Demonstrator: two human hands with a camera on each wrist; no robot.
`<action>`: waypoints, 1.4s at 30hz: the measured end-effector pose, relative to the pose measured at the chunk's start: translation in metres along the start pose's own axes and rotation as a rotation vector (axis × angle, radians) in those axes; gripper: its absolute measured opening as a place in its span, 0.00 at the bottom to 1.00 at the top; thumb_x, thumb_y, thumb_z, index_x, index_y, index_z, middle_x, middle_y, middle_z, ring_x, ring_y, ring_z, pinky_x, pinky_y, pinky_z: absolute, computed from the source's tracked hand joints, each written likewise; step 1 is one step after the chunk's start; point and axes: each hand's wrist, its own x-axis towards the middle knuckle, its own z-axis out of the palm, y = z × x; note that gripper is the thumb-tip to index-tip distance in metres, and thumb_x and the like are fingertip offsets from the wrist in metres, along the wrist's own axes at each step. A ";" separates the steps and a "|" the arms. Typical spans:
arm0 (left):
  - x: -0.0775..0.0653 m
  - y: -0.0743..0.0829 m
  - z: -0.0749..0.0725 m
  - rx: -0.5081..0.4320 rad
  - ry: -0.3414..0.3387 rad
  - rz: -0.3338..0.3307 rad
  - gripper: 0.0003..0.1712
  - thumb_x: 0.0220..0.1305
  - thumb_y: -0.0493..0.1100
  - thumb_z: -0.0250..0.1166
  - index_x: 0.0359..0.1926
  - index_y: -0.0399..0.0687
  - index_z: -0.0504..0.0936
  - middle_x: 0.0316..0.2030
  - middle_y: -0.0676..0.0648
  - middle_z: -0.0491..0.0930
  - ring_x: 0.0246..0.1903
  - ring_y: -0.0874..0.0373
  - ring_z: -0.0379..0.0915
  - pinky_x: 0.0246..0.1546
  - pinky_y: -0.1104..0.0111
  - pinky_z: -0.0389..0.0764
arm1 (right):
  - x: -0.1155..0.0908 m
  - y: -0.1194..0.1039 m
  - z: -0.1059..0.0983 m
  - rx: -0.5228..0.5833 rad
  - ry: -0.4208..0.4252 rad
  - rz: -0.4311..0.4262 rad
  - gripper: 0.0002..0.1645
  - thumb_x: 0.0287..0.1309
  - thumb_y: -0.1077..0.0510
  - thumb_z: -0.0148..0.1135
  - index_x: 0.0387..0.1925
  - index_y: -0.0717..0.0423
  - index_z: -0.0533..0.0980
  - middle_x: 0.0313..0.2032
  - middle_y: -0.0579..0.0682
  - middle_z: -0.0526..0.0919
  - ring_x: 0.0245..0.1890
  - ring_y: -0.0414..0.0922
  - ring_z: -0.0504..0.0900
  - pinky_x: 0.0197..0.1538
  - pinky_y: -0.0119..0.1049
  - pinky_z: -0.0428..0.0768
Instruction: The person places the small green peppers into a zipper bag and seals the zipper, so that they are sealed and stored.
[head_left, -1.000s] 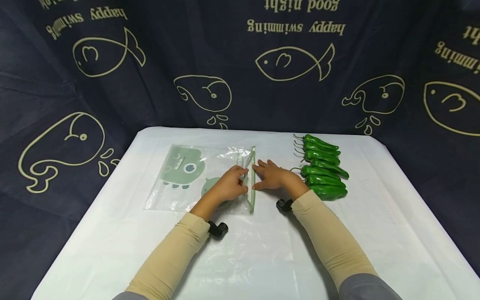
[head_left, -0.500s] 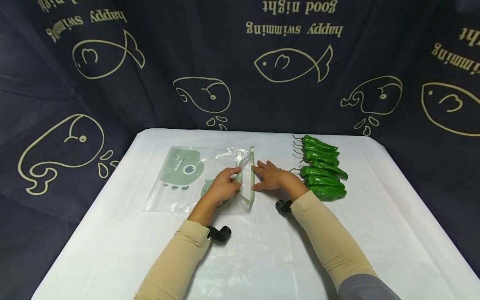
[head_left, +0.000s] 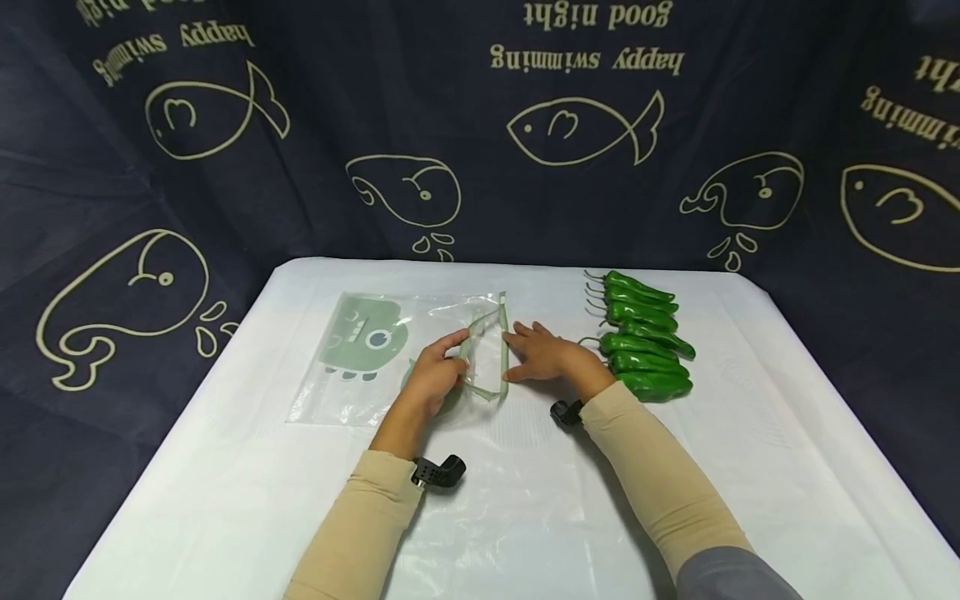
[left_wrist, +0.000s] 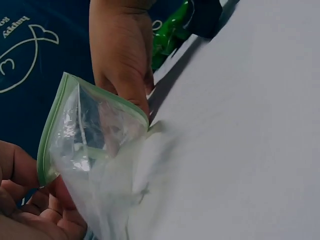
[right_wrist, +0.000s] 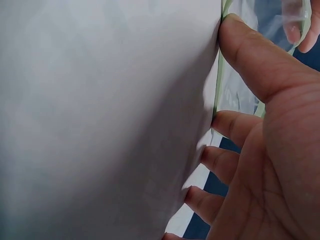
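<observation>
A clear zip bag [head_left: 442,308] with green monster prints and a green-edged mouth lies flat on the white table. My left hand [head_left: 432,372] pinches the upper lip of its mouth between thumb and fingers, holding it up and away from the lower lip. In the left wrist view the mouth [left_wrist: 95,120] gapes wide, and I see nothing inside. My right hand [head_left: 546,354] rests palm down, its spread thumb [right_wrist: 250,50] and fingertips pressing the lower green edge against the table. Just right of that hand lie several green peppers [head_left: 648,333] in a column, stems pointing left.
The white table [head_left: 480,533] extends to all sides of the bag. A dark blue curtain [head_left: 480,208] with fish and whale drawings hangs behind its far edge. Black wrist cameras [head_left: 438,472] sit on both wrists.
My left hand has drawn the upper lip of the bag leftward, so the mouth gapes wider. The right hand stays on the lower edge, and the peppers have not moved.
</observation>
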 end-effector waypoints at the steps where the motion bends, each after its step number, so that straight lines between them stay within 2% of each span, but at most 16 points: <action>1: 0.000 0.001 -0.001 -0.008 0.004 -0.002 0.36 0.58 0.24 0.54 0.70 0.42 0.70 0.61 0.36 0.71 0.33 0.57 0.69 0.30 0.69 0.71 | 0.000 0.000 0.000 -0.001 0.002 -0.001 0.53 0.63 0.35 0.60 0.79 0.51 0.49 0.77 0.58 0.41 0.75 0.64 0.36 0.69 0.67 0.47; 5: 0.000 0.003 -0.005 -0.062 0.008 -0.014 0.37 0.57 0.24 0.54 0.69 0.42 0.70 0.63 0.38 0.69 0.30 0.58 0.67 0.30 0.70 0.70 | 0.001 0.000 0.001 -0.004 0.006 0.000 0.53 0.63 0.35 0.60 0.79 0.51 0.49 0.77 0.58 0.41 0.75 0.63 0.36 0.70 0.67 0.48; 7: 0.000 0.004 -0.007 -0.119 -0.001 -0.026 0.38 0.56 0.22 0.53 0.70 0.42 0.70 0.65 0.40 0.67 0.31 0.57 0.69 0.30 0.70 0.71 | 0.001 0.000 0.002 -0.006 0.003 0.000 0.53 0.63 0.35 0.60 0.79 0.51 0.49 0.77 0.57 0.41 0.75 0.63 0.36 0.70 0.67 0.48; 13: 0.000 0.007 -0.010 -0.278 -0.028 -0.056 0.41 0.54 0.19 0.49 0.71 0.43 0.68 0.68 0.40 0.63 0.44 0.48 0.71 0.32 0.69 0.75 | 0.000 0.001 0.003 -0.001 -0.002 -0.002 0.53 0.63 0.35 0.60 0.78 0.51 0.49 0.77 0.58 0.41 0.75 0.63 0.36 0.69 0.68 0.47; 16: -0.002 0.009 -0.009 -0.355 -0.026 -0.046 0.42 0.54 0.19 0.47 0.71 0.44 0.68 0.69 0.41 0.62 0.42 0.50 0.69 0.28 0.71 0.72 | 0.001 0.001 0.004 -0.004 -0.009 0.001 0.53 0.63 0.36 0.60 0.78 0.51 0.49 0.77 0.58 0.41 0.75 0.63 0.36 0.69 0.68 0.47; 19: -0.003 0.012 -0.008 -0.458 -0.023 -0.021 0.43 0.52 0.19 0.45 0.71 0.44 0.67 0.69 0.43 0.62 0.35 0.57 0.66 0.23 0.74 0.66 | 0.001 0.001 0.004 -0.004 -0.015 -0.001 0.52 0.64 0.36 0.59 0.78 0.52 0.49 0.77 0.59 0.41 0.75 0.64 0.36 0.69 0.68 0.47; 24: -0.003 0.015 -0.007 -0.683 -0.025 0.016 0.46 0.51 0.17 0.40 0.74 0.40 0.61 0.65 0.46 0.64 0.30 0.63 0.63 0.20 0.76 0.66 | 0.001 0.000 0.004 -0.007 -0.016 -0.005 0.52 0.64 0.36 0.59 0.78 0.52 0.49 0.77 0.59 0.41 0.75 0.64 0.37 0.69 0.68 0.48; 27: -0.002 0.016 -0.007 -0.821 -0.028 0.008 0.46 0.53 0.16 0.37 0.75 0.39 0.57 0.59 0.48 0.67 0.29 0.62 0.62 0.22 0.76 0.67 | 0.001 -0.001 0.003 -0.014 -0.013 -0.002 0.52 0.64 0.36 0.59 0.78 0.52 0.49 0.77 0.58 0.40 0.75 0.63 0.36 0.69 0.68 0.48; 31: -0.001 0.016 -0.007 -0.945 -0.033 -0.005 0.44 0.55 0.18 0.33 0.75 0.40 0.55 0.51 0.50 0.69 0.27 0.62 0.62 0.25 0.76 0.66 | 0.001 0.000 0.003 -0.017 -0.008 -0.001 0.52 0.64 0.35 0.59 0.79 0.51 0.49 0.77 0.58 0.40 0.75 0.63 0.36 0.69 0.68 0.48; 38: -0.001 0.018 -0.007 -1.049 -0.043 0.012 0.37 0.55 0.21 0.32 0.64 0.43 0.66 0.48 0.49 0.70 0.27 0.62 0.62 0.25 0.78 0.65 | 0.001 -0.001 0.001 -0.012 -0.006 0.007 0.52 0.64 0.36 0.59 0.79 0.50 0.48 0.78 0.57 0.40 0.75 0.62 0.36 0.69 0.68 0.47; 42: -0.002 0.017 -0.007 -1.053 -0.064 0.025 0.41 0.54 0.21 0.31 0.70 0.42 0.61 0.49 0.49 0.69 0.28 0.62 0.62 0.25 0.78 0.64 | 0.001 -0.001 0.001 -0.018 -0.010 0.008 0.52 0.64 0.36 0.59 0.79 0.50 0.48 0.78 0.57 0.40 0.75 0.62 0.36 0.69 0.68 0.47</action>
